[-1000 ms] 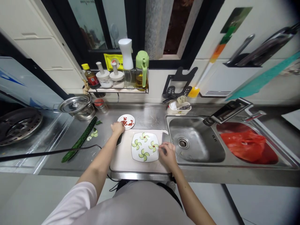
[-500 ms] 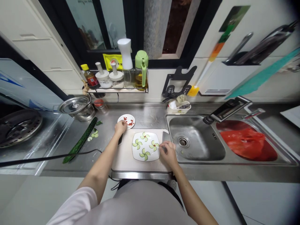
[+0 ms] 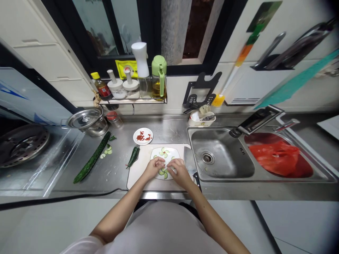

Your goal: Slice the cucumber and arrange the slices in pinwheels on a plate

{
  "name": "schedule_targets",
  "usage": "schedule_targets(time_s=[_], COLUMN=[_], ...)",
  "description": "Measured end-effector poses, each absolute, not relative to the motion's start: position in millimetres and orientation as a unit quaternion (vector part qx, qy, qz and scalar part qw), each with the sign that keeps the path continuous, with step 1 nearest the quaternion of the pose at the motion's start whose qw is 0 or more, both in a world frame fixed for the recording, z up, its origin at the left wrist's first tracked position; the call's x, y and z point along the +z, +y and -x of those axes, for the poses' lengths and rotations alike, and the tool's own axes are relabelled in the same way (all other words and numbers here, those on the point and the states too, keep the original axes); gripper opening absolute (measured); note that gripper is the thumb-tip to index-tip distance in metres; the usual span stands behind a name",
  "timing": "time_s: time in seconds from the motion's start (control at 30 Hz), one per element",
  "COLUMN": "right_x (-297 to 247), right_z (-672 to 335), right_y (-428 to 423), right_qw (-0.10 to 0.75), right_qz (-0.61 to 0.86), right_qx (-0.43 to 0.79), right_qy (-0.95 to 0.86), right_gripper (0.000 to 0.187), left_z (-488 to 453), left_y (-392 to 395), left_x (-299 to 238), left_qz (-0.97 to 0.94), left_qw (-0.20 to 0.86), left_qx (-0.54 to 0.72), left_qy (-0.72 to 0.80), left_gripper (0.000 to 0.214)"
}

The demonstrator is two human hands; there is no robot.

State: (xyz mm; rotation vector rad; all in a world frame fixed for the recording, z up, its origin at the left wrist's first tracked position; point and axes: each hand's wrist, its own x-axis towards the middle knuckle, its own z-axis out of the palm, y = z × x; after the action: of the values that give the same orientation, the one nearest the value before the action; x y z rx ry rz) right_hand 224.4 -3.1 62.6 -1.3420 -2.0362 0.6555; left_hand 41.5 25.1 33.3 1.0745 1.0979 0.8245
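Both my hands are over a white square plate (image 3: pixel 173 152) lying on a pale cutting board (image 3: pixel 137 176). On the plate are pinwheels of green-edged slices (image 3: pixel 164 152), partly hidden by my fingers. My left hand (image 3: pixel 154 167) is closed in a pinch over the plate's lower left part. Facing it, my right hand (image 3: pixel 180 172) has its fingertips drawn together, close to the left ones. Whatever lies between either hand's fingertips is too small to name. A small round white plate (image 3: pixel 136 135) with chopped red bits (image 3: pixel 140 137) stands behind the board.
A knife (image 3: pixel 197 179) lies along the board's right edge, beside the sink (image 3: pixel 222 158). Dark green peppers (image 3: pixel 133 156) touch the board's left side. Further left are a long cucumber (image 3: pixel 92 158), some cut pieces (image 3: pixel 108 151) and a lidded pot (image 3: pixel 91 121). A cable (image 3: pixel 79 196) crosses the counter's front edge.
My left hand has come from the small plate of red bits to the square plate. My right hand has moved left from that plate's edge, uncovering the knife handle.
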Motion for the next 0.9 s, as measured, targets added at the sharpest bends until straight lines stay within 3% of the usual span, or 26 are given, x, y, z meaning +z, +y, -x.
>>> schedule_targets(time_s=[0.9], right_x=[65], right_z=[-218], right_y=[3], right_qw=[0.271], right_qz=[0.487], right_qx=[0.256], right_qy=[-0.789], right_gripper=[0.014], left_z=[-35], left_y=[20], left_x=[47], left_qz=[-0.567], left_qw=[0.625], left_qx=[0.323], left_qy=[0.428], left_gripper=[0.033])
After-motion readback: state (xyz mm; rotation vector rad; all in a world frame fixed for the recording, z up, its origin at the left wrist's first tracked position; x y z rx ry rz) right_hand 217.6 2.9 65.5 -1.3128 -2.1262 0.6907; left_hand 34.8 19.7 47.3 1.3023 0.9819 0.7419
